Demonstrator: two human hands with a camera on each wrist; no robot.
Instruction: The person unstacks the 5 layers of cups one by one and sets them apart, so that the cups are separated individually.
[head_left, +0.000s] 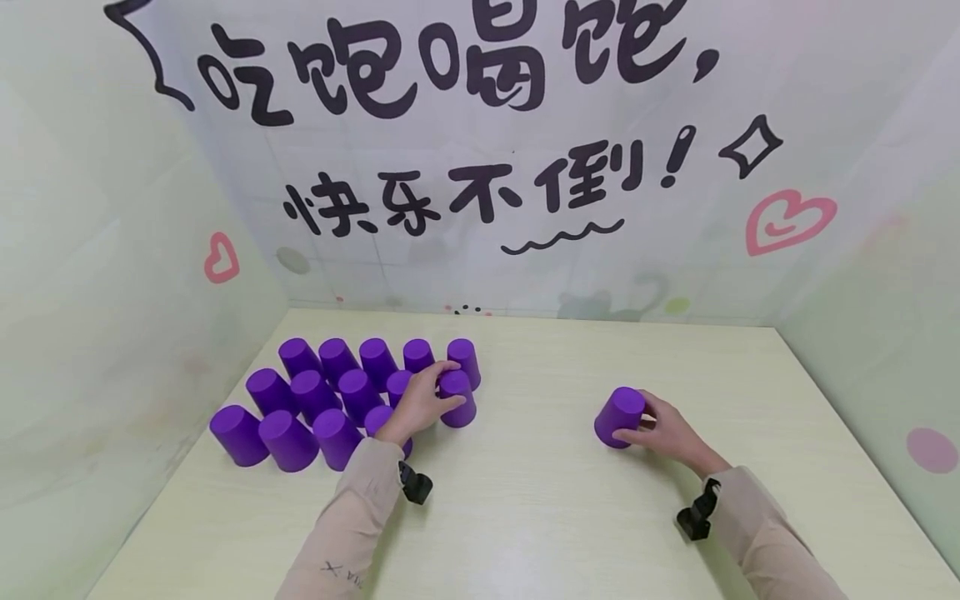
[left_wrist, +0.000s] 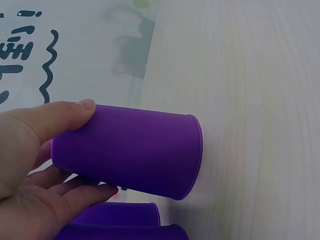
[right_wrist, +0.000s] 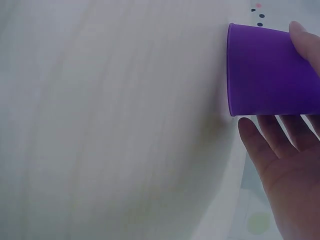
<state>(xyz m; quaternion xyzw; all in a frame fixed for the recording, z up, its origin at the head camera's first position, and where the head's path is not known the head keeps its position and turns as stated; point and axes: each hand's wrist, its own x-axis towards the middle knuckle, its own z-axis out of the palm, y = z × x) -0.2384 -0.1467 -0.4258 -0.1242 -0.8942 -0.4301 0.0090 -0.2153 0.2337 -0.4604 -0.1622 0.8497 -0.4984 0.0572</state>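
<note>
My left hand [head_left: 422, 405] grips an upside-down purple cup [head_left: 459, 410] at the right end of the middle row of similar cups. In the left wrist view the thumb lies on one side of that cup [left_wrist: 135, 150] and the fingers on the other. Well to the right, my right hand [head_left: 670, 432] holds a single upside-down purple cup [head_left: 615, 423] near its top. The right wrist view has the thumb on one side of this cup [right_wrist: 270, 72] and the fingers along the other, partly hidden. Whether either rim touches the table cannot be told.
Several upside-down purple cups [head_left: 288, 442] stand in three rows on the left of the pale wooden table [head_left: 525, 517]. My left hand and wrist partly cover some of them. A printed wall [head_left: 450, 275] closes off the back, with side walls left and right.
</note>
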